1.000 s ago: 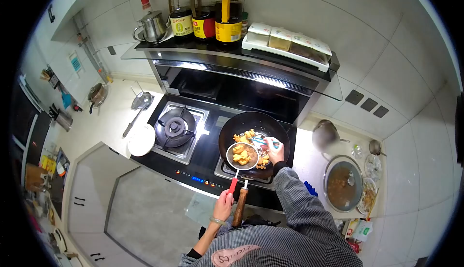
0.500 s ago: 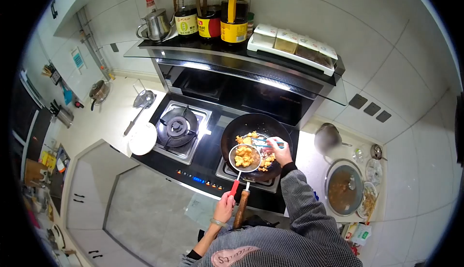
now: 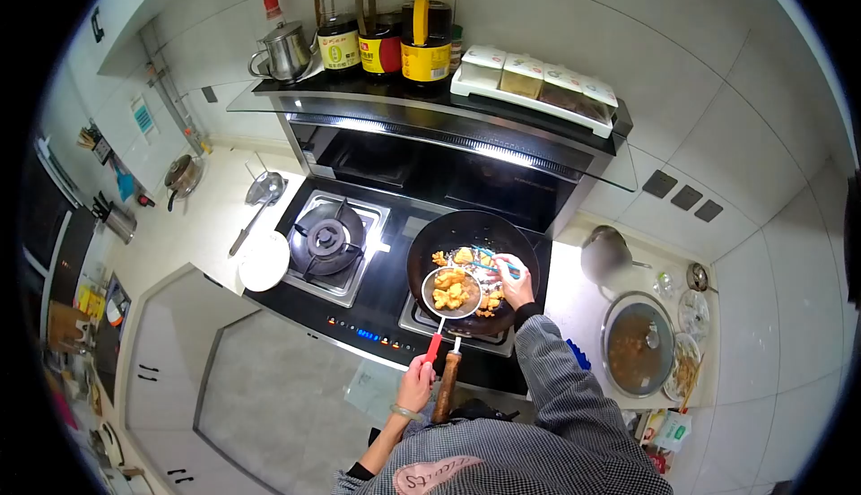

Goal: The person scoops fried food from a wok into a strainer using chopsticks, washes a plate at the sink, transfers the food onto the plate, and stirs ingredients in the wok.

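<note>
A spill looked the likeliest trouble: the left hand [image 3: 415,383] gripped the red handle [image 3: 433,348] of a strainer [image 3: 464,308] over the near side of the wok [image 3: 425,244], just right of the frame's centre, and a tilt of that wrist could have tipped its golden pieces [image 3: 451,294] out. The right hand [image 3: 517,282], closed around teal chopsticks [image 3: 499,265], was low over the wok; a piece dropped from them could have splashed what seemed to be hot oil onto the fingers. The wok's wooden handle [image 3: 446,386] jutted toward the body, where a sleeve or hip might have knocked it.

More golden pieces [image 3: 490,301] lay in the wok amid pale, foamy liquid. At the right of the frame, brownish contents showed beneath a glass lid [image 3: 652,340]. At the top, bottles [image 3: 426,63] held dark liquid, and a white seasoning box [image 3: 525,105] held yellowish and darker contents in separate compartments.
</note>
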`<state>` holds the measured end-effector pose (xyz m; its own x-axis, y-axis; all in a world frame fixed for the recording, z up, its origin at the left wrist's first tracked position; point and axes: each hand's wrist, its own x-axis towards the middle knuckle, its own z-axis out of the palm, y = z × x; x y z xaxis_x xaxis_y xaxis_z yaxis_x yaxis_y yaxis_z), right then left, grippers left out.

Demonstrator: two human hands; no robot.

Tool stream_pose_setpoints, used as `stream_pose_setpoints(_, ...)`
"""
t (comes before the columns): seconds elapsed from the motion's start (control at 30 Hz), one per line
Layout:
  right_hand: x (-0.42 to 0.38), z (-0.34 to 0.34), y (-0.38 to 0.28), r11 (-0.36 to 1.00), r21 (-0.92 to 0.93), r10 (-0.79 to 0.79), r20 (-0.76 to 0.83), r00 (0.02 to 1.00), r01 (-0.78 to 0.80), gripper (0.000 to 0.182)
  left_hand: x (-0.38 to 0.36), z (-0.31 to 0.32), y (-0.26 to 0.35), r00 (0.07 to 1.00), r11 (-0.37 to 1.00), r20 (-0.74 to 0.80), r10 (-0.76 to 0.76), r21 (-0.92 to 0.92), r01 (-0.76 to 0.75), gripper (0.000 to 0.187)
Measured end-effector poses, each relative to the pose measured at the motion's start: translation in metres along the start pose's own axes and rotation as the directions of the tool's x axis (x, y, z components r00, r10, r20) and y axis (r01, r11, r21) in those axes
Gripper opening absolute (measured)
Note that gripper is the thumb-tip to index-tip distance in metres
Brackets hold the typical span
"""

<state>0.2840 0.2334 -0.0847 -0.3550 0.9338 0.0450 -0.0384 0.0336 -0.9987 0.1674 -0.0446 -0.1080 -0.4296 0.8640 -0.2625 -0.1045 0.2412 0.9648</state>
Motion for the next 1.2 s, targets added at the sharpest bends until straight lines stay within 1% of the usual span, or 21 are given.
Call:
stream_pose_setpoints(0.03,0.005,0.002,0.009,0.998,0.028,0.055,0.025,0.998,-0.056,0.020,0.000,0.000,-0.002,1.000,1.000,0.007,0.000,0.003,0.000,0.025)
stream_pose_setpoints(0.1,0.012,0.004,0.020,0.984,0.111,0.139,-0.016,0.990,-0.137,0.018,0.001,-0.002,-0.005,1.000,0.999,0.024,0.001,-0.033,0.000,0.025)
stream_pose_setpoints(0.13,0.015,0.003,0.020,0.991,0.101,0.096,-0.058,0.994,-0.090,0.019,0.001,-0.002,-0.005,1.000,1.000,0.024,0.004,-0.031,-0.003,0.025)
stream_pose_setpoints(0.17,0.016,0.002,0.021,0.991,0.102,0.093,-0.057,0.994,-0.087,0.019,0.002,-0.002,-0.005,1.000,1.000,0.023,0.003,-0.030,-0.003,0.025)
stream_pose_setpoints(0.23,0.013,-0.003,0.022,0.972,0.233,0.064,-0.117,0.991,-0.035,0.021,0.000,-0.002,-0.006,1.000,1.000,0.021,0.001,-0.030,0.000,0.025)
stream_pose_setpoints(0.3,0.009,-0.008,0.020,0.970,0.231,0.120,-0.177,0.977,-0.077,0.021,0.001,-0.001,-0.006,1.000,1.000,0.014,0.005,-0.017,-0.005,0.025)
stream_pose_setpoints(0.37,0.003,-0.017,0.016,0.960,0.274,0.105,-0.187,0.977,-0.051,0.021,0.002,-0.001,-0.008,1.000,1.000,0.014,0.008,-0.030,-0.007,0.024)
stream_pose_setpoints(0.43,-0.008,-0.022,-0.002,0.977,0.215,0.059,-0.211,0.976,-0.012,0.022,0.003,-0.001,-0.008,1.000,0.999,0.017,0.007,-0.039,-0.006,0.024)
stream_pose_setpoints(0.53,-0.028,-0.029,-0.029,0.967,0.256,0.047,-0.193,0.980,0.004,0.023,0.004,-0.001,-0.006,0.999,0.999,0.027,0.028,-0.029,-0.028,0.024)
stream_pose_setpoints(0.57,-0.037,-0.030,-0.043,0.964,0.262,0.003,-0.170,0.985,0.042,0.024,0.004,-0.001,-0.005,0.999,1.000,0.030,0.021,-0.017,-0.021,0.024)
stream_pose_setpoints(0.63,-0.051,-0.037,-0.062,0.969,0.246,0.034,-0.044,0.998,-0.022,0.023,0.006,-0.002,-0.007,0.999,1.000,0.032,0.014,-0.004,-0.014,0.023)
stream_pose_setpoints(0.67,-0.057,-0.038,-0.071,0.974,0.212,0.081,0.003,0.997,-0.080,0.023,0.009,-0.002,-0.011,0.999,0.999,0.045,0.025,-0.037,-0.023,0.023)
stream_pose_setpoints(0.77,-0.049,-0.040,-0.070,0.983,0.169,0.075,-0.004,0.997,-0.073,0.022,0.008,-0.001,-0.007,0.997,0.996,0.080,0.021,-0.090,-0.014,0.022)
stream_pose_setpoints(0.8,-0.039,-0.041,-0.055,0.984,0.173,0.045,-0.046,0.998,-0.037,0.020,0.008,-0.001,-0.005,0.996,0.994,0.090,0.012,-0.111,-0.001,0.021)
stream_pose_setpoints(0.9,-0.010,-0.041,0.008,0.987,0.151,0.083,-0.171,0.982,-0.058,0.018,0.008,-0.003,-0.006,0.992,0.992,0.123,-0.016,-0.120,0.030,0.022)
stream_pose_setpoints(0.97,-0.005,-0.033,0.027,0.995,0.061,0.086,-0.240,0.967,-0.073,0.019,0.007,-0.004,-0.004,0.991,0.994,0.134,-0.026,-0.105,0.040,0.022)
stream_pose_setpoints(1.03,-0.007,-0.029,0.026,0.994,0.088,0.085,-0.265,0.961,-0.064,0.020,0.007,-0.007,-0.003,0.989,0.994,0.140,-0.041,-0.091,0.054,0.022)
stream_pose_setpoints(1.1,-0.011,-0.032,0.020,0.997,0.082,0.033,-0.284,0.958,-0.010,0.021,0.010,-0.010,-0.005,0.974,0.989,0.226,-0.032,-0.132,0.063,0.023)
stream_pose_setpoints(1.13,-0.015,-0.035,0.015,0.989,0.146,0.040,-0.289,0.956,0.002,0.021,0.011,-0.010,-0.008,0.973,0.989,0.227,-0.036,-0.134,0.068,0.023)
stream_pose_setpoints(1.17,-0.020,-0.041,0.009,0.980,0.196,0.083,-0.286,0.955,-0.027,0.021,0.013,-0.010,-0.012,0.974,0.977,0.224,-0.031,-0.198,0.077,0.023)
stream_pose_setpoints(1.2,-0.028,-0.042,-0.007,0.973,0.229,0.063,-0.259,0.964,-0.002,0.021,0.015,-0.010,-0.013,0.975,0.962,0.220,-0.024,-0.261,0.082,0.023)
